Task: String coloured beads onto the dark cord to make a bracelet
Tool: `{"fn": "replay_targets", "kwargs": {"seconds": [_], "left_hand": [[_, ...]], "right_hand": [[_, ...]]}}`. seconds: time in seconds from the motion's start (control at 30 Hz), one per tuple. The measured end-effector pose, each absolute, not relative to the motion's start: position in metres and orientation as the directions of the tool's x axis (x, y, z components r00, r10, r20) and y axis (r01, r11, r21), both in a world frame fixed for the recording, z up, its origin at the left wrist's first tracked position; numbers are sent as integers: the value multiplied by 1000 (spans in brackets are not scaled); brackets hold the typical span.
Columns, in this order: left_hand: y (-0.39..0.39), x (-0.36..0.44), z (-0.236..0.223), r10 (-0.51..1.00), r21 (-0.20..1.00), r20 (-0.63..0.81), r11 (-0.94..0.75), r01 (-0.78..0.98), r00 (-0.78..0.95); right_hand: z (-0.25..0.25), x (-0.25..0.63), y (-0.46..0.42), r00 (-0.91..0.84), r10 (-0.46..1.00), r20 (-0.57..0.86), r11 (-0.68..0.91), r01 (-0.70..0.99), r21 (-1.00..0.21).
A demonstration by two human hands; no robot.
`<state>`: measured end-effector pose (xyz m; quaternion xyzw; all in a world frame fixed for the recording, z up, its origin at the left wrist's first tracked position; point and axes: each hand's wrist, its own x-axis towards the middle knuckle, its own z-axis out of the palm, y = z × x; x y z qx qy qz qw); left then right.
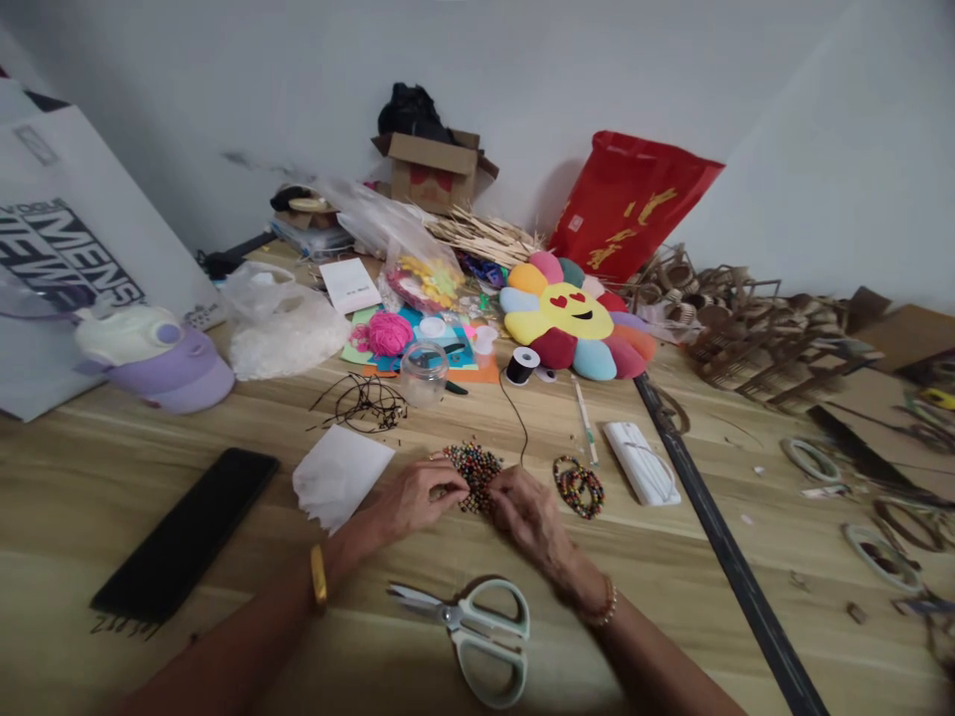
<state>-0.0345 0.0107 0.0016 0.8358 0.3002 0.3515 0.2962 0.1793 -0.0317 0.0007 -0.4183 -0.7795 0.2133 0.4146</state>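
Note:
My left hand (415, 500) and my right hand (528, 515) rest on the wooden table (224, 418), on either side of a small heap of coloured beads (473, 467). Both hands have their fingers curled and pinched at the edge of the heap; what the fingertips hold is too small to make out. A thin black cord (516, 423) runs from the heap up to a black thread spool (521, 365). Finished bead bracelets (579, 486) lie just right of my right hand. White-handled scissors (473, 623) lie in front of my wrists.
A black phone (188, 534) and white tissue (338, 474) lie left of my hands. Behind are a glass jar (424, 373), tangled black cord (363, 402), pink yarn (389, 333), a flower emoji cushion (568, 316), a purple bottle (160, 359), a red bag (627, 204). Wicker pieces crowd the right.

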Motion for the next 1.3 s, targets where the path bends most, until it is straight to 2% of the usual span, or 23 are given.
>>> {"fn": "replay_targets", "kwargs": {"seconds": [0.17,0.27,0.43,0.67,0.73,0.93,1.17,1.23,1.3], "left_hand": [[20,-36,9,825,752,341,-527,397,450],[22,-28,12,831,721,327,-527,450,449],[29,0,16,724,553,397,-679,483,564],[53,37,9,661,280,301,-751,598,688],[57,40,2,639,244,285,-769,590,715],[61,42,-4,638,244,238,-769,591,733],[58,49,19,630,238,190,-773,588,753],[56,48,29,650,279,183,-754,595,738],[52,42,37,700,397,230,-702,592,676]], "right_hand": [[-11,191,-23,62,906,419,357,421,-834],[-17,195,-19,178,922,344,270,340,-901],[-17,197,-16,234,931,280,219,255,-942],[-17,198,-15,238,926,294,238,239,-941],[-17,198,-15,230,928,292,236,242,-941],[-18,197,-15,228,931,284,230,237,-944],[-17,197,-14,218,932,288,231,254,-939],[-16,196,-14,222,929,295,237,256,-937],[-14,195,-15,217,925,313,255,259,-932]]}}
